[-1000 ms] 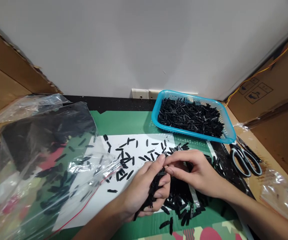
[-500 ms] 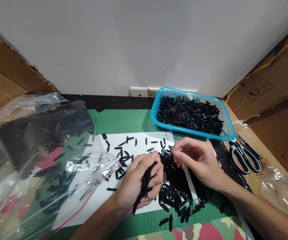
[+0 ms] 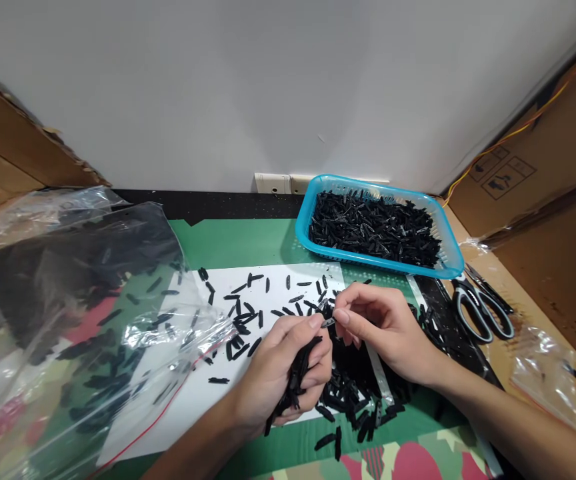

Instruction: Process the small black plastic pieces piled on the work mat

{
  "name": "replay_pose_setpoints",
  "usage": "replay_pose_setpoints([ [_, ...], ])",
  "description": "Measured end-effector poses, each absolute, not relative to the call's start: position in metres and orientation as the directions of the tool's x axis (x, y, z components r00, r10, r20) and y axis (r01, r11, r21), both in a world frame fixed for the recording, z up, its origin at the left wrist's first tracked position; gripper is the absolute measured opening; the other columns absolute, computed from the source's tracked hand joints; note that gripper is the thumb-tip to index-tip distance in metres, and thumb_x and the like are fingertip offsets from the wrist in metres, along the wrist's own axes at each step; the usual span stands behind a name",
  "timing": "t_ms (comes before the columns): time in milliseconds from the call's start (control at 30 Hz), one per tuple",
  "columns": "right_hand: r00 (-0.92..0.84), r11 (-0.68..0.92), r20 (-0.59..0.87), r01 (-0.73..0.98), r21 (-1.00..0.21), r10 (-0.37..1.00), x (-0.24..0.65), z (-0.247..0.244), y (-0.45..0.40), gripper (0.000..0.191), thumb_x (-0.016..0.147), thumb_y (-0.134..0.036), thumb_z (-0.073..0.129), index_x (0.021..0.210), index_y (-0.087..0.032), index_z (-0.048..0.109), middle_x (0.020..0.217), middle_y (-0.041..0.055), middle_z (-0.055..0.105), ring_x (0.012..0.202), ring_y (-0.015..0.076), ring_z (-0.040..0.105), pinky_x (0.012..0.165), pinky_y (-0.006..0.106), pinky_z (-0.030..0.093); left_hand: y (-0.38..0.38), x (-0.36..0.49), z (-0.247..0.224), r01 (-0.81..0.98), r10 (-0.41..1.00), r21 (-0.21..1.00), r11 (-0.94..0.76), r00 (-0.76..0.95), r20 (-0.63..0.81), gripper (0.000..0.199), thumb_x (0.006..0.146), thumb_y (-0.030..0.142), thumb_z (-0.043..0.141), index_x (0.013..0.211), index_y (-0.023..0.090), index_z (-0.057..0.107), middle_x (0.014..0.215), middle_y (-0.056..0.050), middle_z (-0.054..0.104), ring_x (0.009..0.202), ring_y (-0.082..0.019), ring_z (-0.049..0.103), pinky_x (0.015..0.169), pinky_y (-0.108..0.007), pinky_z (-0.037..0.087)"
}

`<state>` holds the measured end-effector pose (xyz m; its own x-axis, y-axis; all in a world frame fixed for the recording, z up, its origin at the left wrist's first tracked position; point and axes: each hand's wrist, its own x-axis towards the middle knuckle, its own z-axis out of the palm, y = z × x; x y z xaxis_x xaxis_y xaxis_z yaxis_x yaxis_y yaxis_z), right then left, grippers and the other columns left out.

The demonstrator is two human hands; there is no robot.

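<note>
My left hand (image 3: 288, 370) is closed around a bunch of small black elongated pieces (image 3: 295, 377), some poking out between palm and fingers. Its thumb tip meets one end of a single black piece with a greyish face (image 3: 329, 322). The thumb and forefinger of my right hand (image 3: 378, 327) pinch that piece's other end, so it bridges both hands. Beneath the hands lies a dense pile of similar black pieces (image 3: 351, 393), partly hidden. More of them are scattered over a white sheet (image 3: 168, 400). What the pieces are cannot be made out.
A blue plastic basket (image 3: 457, 263) full of black pieces stands at the back right. Scissors (image 3: 483, 313) lie to the right, near a small clear bag (image 3: 543, 367). A large clear zip bag (image 3: 83, 287) covers the left. Cardboard boxes (image 3: 543, 193) flank the green work surface (image 3: 233, 237).
My right hand has moved slightly left and down, close to the left thumb. A single black piece now shows between the two hands. The view has shifted a little.
</note>
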<state>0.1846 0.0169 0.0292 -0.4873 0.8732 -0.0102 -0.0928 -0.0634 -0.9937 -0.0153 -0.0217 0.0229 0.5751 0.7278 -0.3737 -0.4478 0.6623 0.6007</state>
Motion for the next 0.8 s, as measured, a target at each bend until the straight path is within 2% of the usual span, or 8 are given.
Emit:
replay_pose_setpoints([
  [167, -0.491, 0.013, 0.024, -0.026, -1.0, 0.871, 0.185, 0.03, 0.016, 0.015, 0.104, -0.034, 0.075, 0.098, -0.021, 0.073, 0.08, -0.0019, 0.069, 0.069, 0.0114, 0.063, 0.063, 0.023, 0.051, -0.022, -0.015, 0.022, -0.445, 0.734, 0.612, 0.654, 0.568, -0.371, 0.052, 0.104, 0.058, 0.063, 0.07, 0.019, 0.051, 0.052, 0.007, 0.044, 0.029, -0.003, 0.027, 0.023, -0.011, 0.022],
  [300, -0.459, 0.256, 0.196, 0.071, -0.964, 0.866, 0.185, 0.03, 0.014, 0.006, 0.103, -0.027, 0.074, 0.106, -0.022, 0.076, 0.087, 0.0015, 0.076, 0.072, 0.0148, 0.069, 0.066, 0.027, 0.056, -0.023, -0.015, 0.024, -0.443, 0.732, 0.611, 0.656, 0.573, -0.37, 0.052, 0.104, 0.057, 0.062, 0.071, 0.02, 0.051, 0.053, 0.008, 0.044, 0.03, -0.003, 0.027, 0.023, -0.011, 0.023],
  [367, -0.416, 0.484, 0.391, 0.142, -0.864, 0.821, 0.192, 0.032, 0.016, 0.006, 0.101, -0.019, 0.075, 0.105, -0.023, 0.076, 0.086, 0.0026, 0.078, 0.072, 0.0172, 0.071, 0.066, 0.031, 0.057, -0.023, -0.016, 0.025, -0.438, 0.728, 0.612, 0.659, 0.576, -0.372, 0.05, 0.105, 0.056, 0.061, 0.072, 0.02, 0.051, 0.054, 0.008, 0.045, 0.03, -0.003, 0.026, 0.023, -0.011, 0.022],
  [467, -0.332, 0.784, 0.714, 0.339, -0.52, 0.617, 0.215, 0.041, 0.026, 0.02, 0.091, -0.011, 0.081, 0.103, -0.027, 0.077, 0.087, 0.0048, 0.079, 0.08, 0.0255, 0.075, 0.073, 0.04, 0.059, -0.023, -0.016, 0.025, -0.422, 0.729, 0.628, 0.654, 0.573, -0.374, 0.05, 0.104, 0.056, 0.062, 0.072, 0.02, 0.049, 0.055, 0.008, 0.045, 0.031, -0.003, 0.026, 0.024, -0.01, 0.02],
  [567, -0.048, 0.752, 0.865, 0.52, -0.405, 0.499, 0.239, 0.051, 0.043, 0.015, 0.093, -0.015, 0.08, 0.098, -0.029, 0.077, 0.08, 0.0033, 0.072, 0.077, 0.0269, 0.07, 0.079, 0.044, 0.053, -0.023, -0.015, 0.027, -0.402, 0.738, 0.651, 0.644, 0.549, -0.391, 0.051, 0.101, 0.059, 0.066, 0.072, 0.021, 0.048, 0.056, 0.008, 0.045, 0.031, -0.002, 0.027, 0.023, -0.01, 0.019],
  [667, 0.248, 0.581, 0.787, 0.557, -0.593, 0.565, 0.246, 0.052, 0.057, 0.008, 0.106, -0.03, 0.069, 0.108, -0.027, 0.076, 0.091, 0.0065, 0.071, 0.082, 0.0273, 0.066, 0.078, 0.043, 0.048, -0.023, -0.013, 0.029, -0.371, 0.734, 0.662, 0.651, 0.533, -0.422, 0.052, 0.098, 0.062, 0.068, 0.072, 0.021, 0.048, 0.056, 0.008, 0.046, 0.031, -0.002, 0.027, 0.023, -0.01, 0.019],
  [733, 0.124, 0.473, 0.682, 0.632, -0.614, 0.72, 0.241, 0.048, 0.062, 0.015, 0.106, -0.038, 0.068, 0.107, -0.026, 0.077, 0.098, 0.0069, 0.076, 0.092, 0.0292, 0.069, 0.085, 0.045, 0.047, -0.024, -0.013, 0.031, -0.351, 0.727, 0.667, 0.657, 0.528, -0.439, 0.053, 0.096, 0.063, 0.07, 0.072, 0.022, 0.047, 0.056, 0.008, 0.046, 0.031, -0.002, 0.027, 0.023, -0.01, 0.018],
  [800, -0.125, 0.467, 0.59, 0.747, -0.474, 0.798, 0.234, 0.042, 0.063, 0.018, 0.106, -0.042, 0.07, 0.112, -0.027, 0.078, 0.112, 0.0068, 0.081, 0.111, 0.0334, 0.069, 0.099, 0.052, 0.041, -0.024, -0.012, 0.032, -0.335, 0.721, 0.67, 0.662, 0.526, -0.451, 0.054, 0.095, 0.064, 0.07, 0.072, 0.022, 0.046, 0.056, 0.009, 0.045, 0.031, -0.002, 0.026, 0.023, -0.009, 0.018],
])
